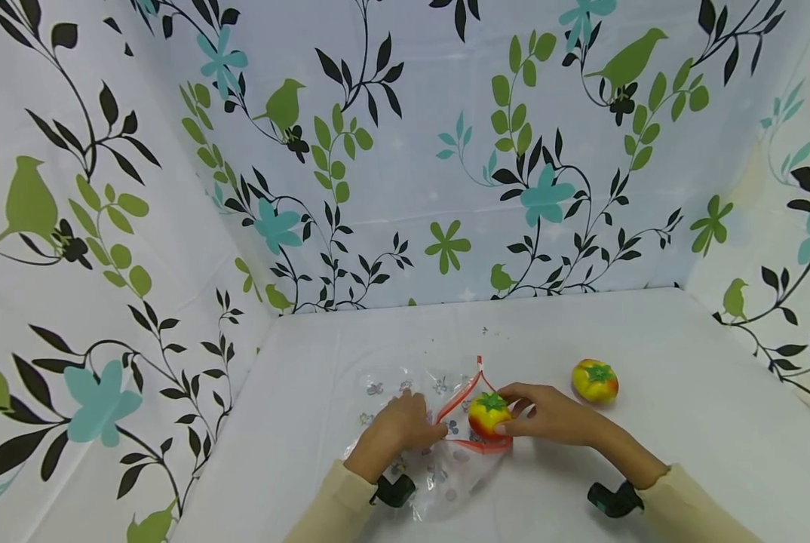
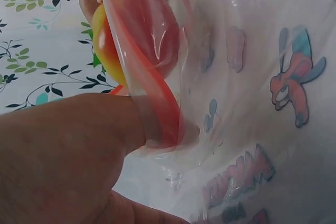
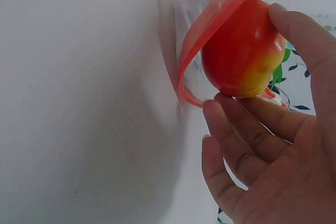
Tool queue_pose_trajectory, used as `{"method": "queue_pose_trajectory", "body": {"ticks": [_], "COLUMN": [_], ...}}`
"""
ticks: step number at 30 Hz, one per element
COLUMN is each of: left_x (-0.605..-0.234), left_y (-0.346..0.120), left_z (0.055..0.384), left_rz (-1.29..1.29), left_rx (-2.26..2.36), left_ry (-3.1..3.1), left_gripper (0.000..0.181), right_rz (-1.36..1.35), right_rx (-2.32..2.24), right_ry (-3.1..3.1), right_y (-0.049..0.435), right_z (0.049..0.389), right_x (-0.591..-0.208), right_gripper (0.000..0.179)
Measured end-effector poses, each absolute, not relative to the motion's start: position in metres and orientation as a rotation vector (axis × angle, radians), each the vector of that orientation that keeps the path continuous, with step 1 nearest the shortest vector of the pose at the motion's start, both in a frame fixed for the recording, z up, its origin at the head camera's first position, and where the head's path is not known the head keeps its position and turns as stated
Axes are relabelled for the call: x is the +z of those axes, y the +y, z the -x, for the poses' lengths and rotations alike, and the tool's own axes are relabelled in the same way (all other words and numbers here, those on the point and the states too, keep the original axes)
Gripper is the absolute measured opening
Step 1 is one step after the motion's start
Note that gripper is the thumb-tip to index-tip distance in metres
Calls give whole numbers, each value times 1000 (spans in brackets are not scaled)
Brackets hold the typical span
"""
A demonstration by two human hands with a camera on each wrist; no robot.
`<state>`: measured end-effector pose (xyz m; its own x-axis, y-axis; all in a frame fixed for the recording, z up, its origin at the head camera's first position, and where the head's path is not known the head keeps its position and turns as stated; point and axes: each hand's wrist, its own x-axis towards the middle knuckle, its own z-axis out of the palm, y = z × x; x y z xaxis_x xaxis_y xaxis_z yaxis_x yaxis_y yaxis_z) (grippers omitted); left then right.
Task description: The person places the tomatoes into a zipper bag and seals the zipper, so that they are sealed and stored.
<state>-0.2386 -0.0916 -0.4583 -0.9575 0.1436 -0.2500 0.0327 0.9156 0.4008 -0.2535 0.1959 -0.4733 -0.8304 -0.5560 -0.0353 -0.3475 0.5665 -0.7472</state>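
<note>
The right hand [image 1: 547, 413] holds a red-and-yellow toy fruit [image 1: 489, 418] between thumb and fingers, positioned in the spread mouth of a clear printed bag [image 1: 439, 483], with part of the fruit behind the red rim [image 1: 459, 396]. The left hand [image 1: 405, 422], at the left of the mouth, pinches the rim. Probable faults: if the left fingers slacken, the thin film may fold inward and block the fruit. If the right fingers release early, the smooth, rounded body may roll off the near red edge onto the bench [image 1: 276, 452]. If the fruit bears on the rim, the bag may slide or crumple. A second toy fruit [image 1: 595, 381] lies beyond the right wrist; a wide rightward withdrawal could knock it.
</note>
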Motion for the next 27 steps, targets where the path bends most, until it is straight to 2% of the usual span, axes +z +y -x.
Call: {"method": "queue_pose_trajectory", "body": {"ticks": [7,27], "left_x": [-459,-458], "left_y": [-94,-99], "left_z": [240,241], "left_rz": [-114,-165], "left_rx": [593,582], "left_ry": [2776,2785], "left_gripper": [81,78], "right_rz": [776,779], "right_rx": [-1052,-1051], "right_ry": [2578,2628], "right_y": [187,164], "right_z": [255,256], "right_x": [-471,-475], "right_gripper": [67,76]}}
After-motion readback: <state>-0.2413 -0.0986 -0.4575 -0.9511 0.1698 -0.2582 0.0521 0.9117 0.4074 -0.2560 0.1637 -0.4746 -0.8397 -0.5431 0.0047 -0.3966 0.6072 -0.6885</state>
